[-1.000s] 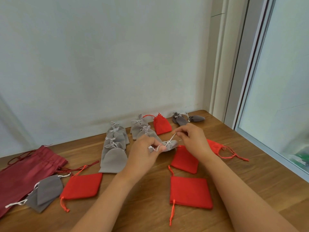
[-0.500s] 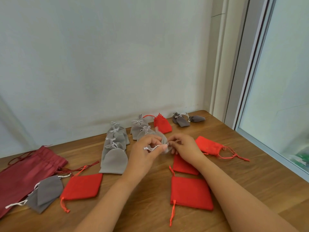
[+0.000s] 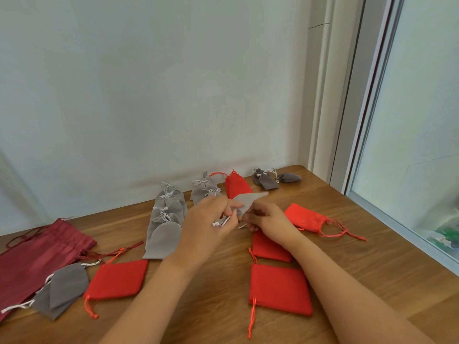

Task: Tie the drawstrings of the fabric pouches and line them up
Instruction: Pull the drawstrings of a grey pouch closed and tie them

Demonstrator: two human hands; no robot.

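Head view: the left hand (image 3: 208, 220) and right hand (image 3: 269, 219) meet just above the table (image 3: 372, 256), sharing one grey pouch (image 3: 249, 201). Its body pokes up and away beyond the fingers. The left hand pinches the white cord (image 3: 221, 222) at the pouch's mouth. The right hand's fingers curl round the mouth's other side.

The pouch looks light, limp and soft. The thin cord probably slips, so it is best held close to the mouth.

Any knot is hidden between the fingers, and whether the right hand also nips a cord end is hard to tell.
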